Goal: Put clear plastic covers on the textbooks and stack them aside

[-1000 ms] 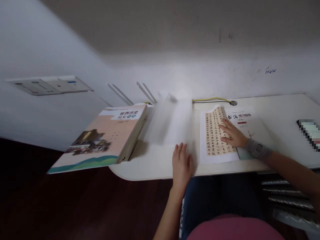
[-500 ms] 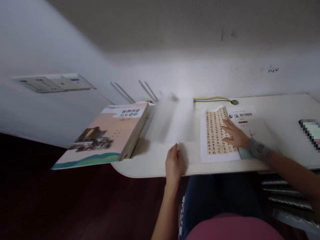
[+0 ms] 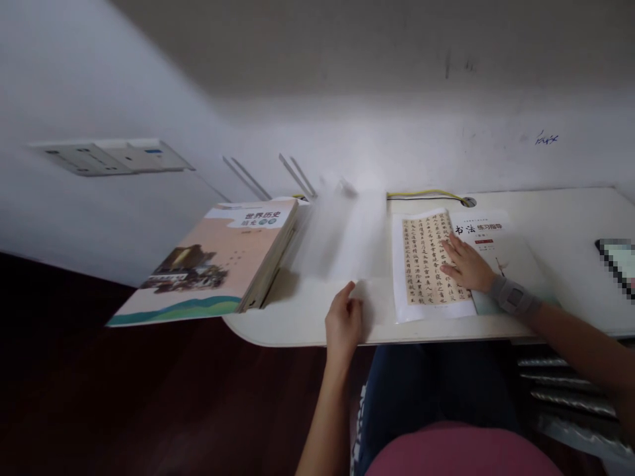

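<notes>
My right hand (image 3: 466, 264) lies with its fingers spread on a calligraphy workbook (image 3: 501, 248), pressing near the inner edge of a sheet of brush-written characters (image 3: 421, 264). That sheet extends to the left of the workbook's pale cover, and its top edge curls slightly. A grey band (image 3: 513, 296) circles the right wrist. Near the table's front edge, left of the sheet, my left hand (image 3: 343, 320) is closed, fingers curled inward. Whatever it may hold is hidden. Beyond it is a whitish, blurred, see-through shape (image 3: 342, 238) that I cannot identify.
A thick stack of books, topped by a world history atlas (image 3: 213, 258), overhangs the left end of the white table (image 3: 292, 327). Thin grey antennas (image 3: 297, 175) and a yellow cable (image 3: 426, 194) are along the wall. A pixelated phone-like device (image 3: 618, 264) lies far right.
The left edge of the calligraphy sheet has shifted slightly left, and the sheet looks flatter. My right hand stays on it. My left hand remains closed with little movement.
</notes>
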